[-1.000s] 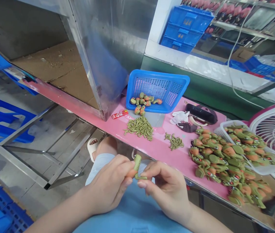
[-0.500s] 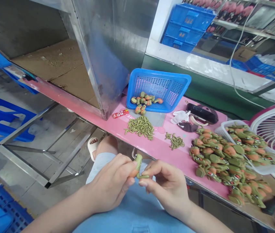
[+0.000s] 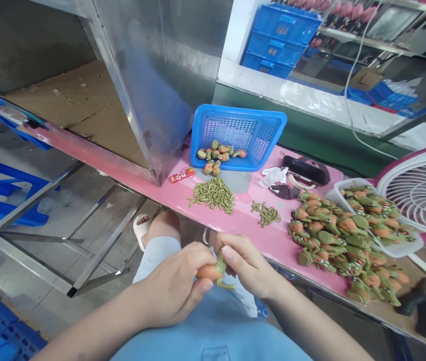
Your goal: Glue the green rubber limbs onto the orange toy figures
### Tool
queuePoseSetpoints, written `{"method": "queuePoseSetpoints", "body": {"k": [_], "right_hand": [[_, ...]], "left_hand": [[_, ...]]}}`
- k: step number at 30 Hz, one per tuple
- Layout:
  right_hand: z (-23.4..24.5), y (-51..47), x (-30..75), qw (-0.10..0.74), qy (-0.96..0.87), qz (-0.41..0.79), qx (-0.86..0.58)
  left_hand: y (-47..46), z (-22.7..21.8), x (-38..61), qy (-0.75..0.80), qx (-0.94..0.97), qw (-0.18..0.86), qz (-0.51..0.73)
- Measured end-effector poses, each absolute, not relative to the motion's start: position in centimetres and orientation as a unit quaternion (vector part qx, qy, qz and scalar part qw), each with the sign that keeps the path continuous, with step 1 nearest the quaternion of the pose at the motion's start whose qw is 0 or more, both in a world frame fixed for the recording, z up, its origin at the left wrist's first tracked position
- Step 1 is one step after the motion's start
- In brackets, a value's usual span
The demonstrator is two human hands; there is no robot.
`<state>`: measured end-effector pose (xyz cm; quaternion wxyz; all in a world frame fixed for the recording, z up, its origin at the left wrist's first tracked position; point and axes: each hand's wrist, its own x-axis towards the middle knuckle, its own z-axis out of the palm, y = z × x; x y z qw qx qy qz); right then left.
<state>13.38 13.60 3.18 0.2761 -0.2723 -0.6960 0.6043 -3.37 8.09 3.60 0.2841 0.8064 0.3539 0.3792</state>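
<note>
Now the small green and orange toy (image 3: 208, 272) is up in the air over the person's lap, just off the near side of the pink bench (image 3: 235, 224); the left hand (image 3: 175, 283) curls round the orange part, with the thumb below and the fingers on top; the right hand (image 3: 248, 265) seems to pinch the far green end between thumb and finger, though the fingers hide some of it; a thin green leg (image 3: 226, 285) sticks out free on the near side.

The toy looks light, so one hand can likely carry it; it looks a bit like rubber, smooth but maybe not very slippery; the fat orange part seems the best place to hold, as it is round and fills the fingers; the thin leg looks bendy and may twist or come off if pulled hard, so a soft pinch close to the body should be kinder.

On the bench, a big pile of little green pieces (image 3: 213, 195) lies left of a small pile (image 3: 266, 214); many more toys (image 3: 329, 233) are heaped to the right.
</note>
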Motion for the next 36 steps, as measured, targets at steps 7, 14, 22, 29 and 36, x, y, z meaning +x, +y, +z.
{"method": "queuePoseSetpoints", "body": {"k": [7,14,22,29,36], "right_hand": [[4.7,13.5,12.9,0.285,-0.77,0.506,-0.263],[4.8,13.4,12.9,0.284,-0.788,0.478,-0.264],[4.9,13.3,12.8,0.285,-0.788,0.479,-0.262],[4.9,13.3,13.0,0.272,-0.786,0.489,-0.264],[4.5,13.6,12.8,0.26,-0.776,0.501,-0.283]], "left_hand": [[8.5,3.7,-3.2,0.37,0.782,0.354,0.355],[8.9,4.3,-3.0,0.415,0.78,0.397,0.248],[8.8,4.5,-2.8,0.415,0.788,0.393,0.229],[8.7,4.4,-3.0,0.412,0.783,0.404,0.232],[8.6,4.1,-2.9,0.432,0.72,0.483,0.25]]}}
